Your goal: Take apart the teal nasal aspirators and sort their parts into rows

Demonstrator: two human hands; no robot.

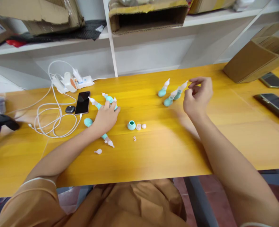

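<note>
My left hand (107,117) lies on a cluster of teal bulbs with white tips (109,99) left of centre on the yellow table (167,151), its fingers curled over one of them. My right hand (197,96) hovers at the right with fingers loosely bent and apart, holding nothing I can see, just beside three assembled teal bulbs (170,100) lying at the far middle. Between my hands sit an open teal bulb (131,125) and small pinkish caps (138,126). A loose white tip (98,151) lies near the front.
A black phone (83,102), a dark earbud case (70,109), white cables (51,119) and a power strip (70,82) are at the left. A cardboard box (257,58) and two more phones (274,105) are at the right. White shelves with boxes stand behind.
</note>
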